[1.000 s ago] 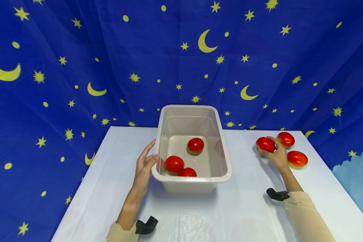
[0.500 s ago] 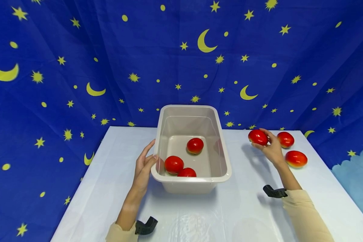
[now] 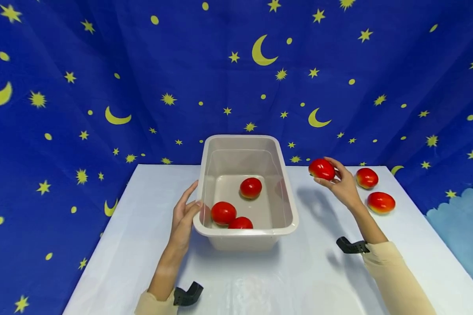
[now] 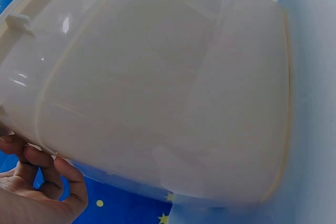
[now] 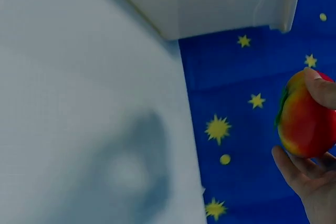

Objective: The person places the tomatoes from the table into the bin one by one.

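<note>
My left hand (image 3: pixel 182 219) grips the left rim of a beige plastic bin (image 3: pixel 246 233), thumb over the edge and fingers along the outer wall. Curled fingers (image 4: pixel 72 179) show beside the bin's wall in the left wrist view. Inside the bin lie three red fruits, one farther back (image 3: pixel 250 188) and two near the front. To the right, my right hand (image 3: pixel 344 186) holds another red fruit (image 3: pixel 321 169) above the table. Its yellowish end with a green leafy part (image 5: pixel 302 116) shows in the right wrist view, between thumb and fingers.
Two more red fruits, a rear one (image 3: pixel 367 178) and a nearer one (image 3: pixel 381 203), rest at the right side of the white table (image 3: pixel 291 280). A blue cloth (image 3: pixel 173 78) with yellow moons and stars hangs behind.
My right hand has lifted its fruit off the table and carried it left, towards the bin. The left hand keeps its hold on the rim. The head view has shifted slightly.
</note>
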